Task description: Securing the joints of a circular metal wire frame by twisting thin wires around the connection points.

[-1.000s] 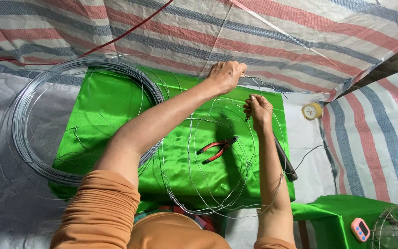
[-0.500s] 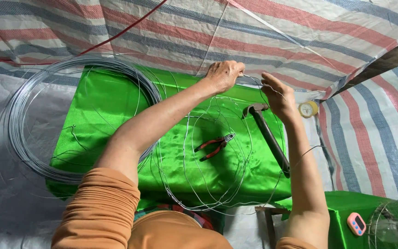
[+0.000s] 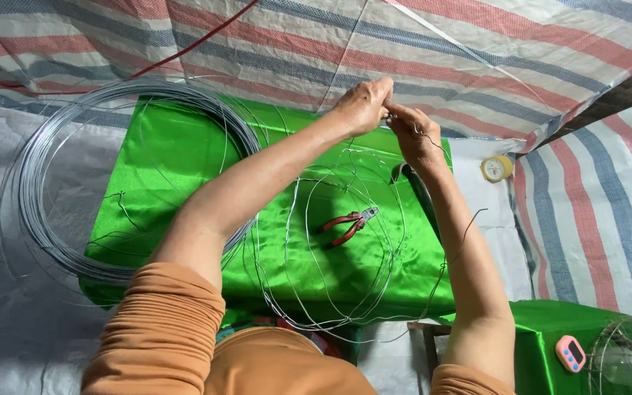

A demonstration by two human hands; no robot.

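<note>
Step in hand, judged: joining thin wire loops at far table edge. Your left hand and right hand meet there, fingertips pinched shut on wire. Next move calls for firm twist; red-handled pliers lie idle on green cloth.

The thin grey wire is what both hands grip: several loose, springy loops of it stand up off the green cloth, overlapping one another around the red-handled pliers. The loops rise toward the far edge of the cloth, where the strands gather and are pinched between the fingertips of the left hand and the right hand, which touch each other there. One loose end curls out past the cloth's right edge.
</note>
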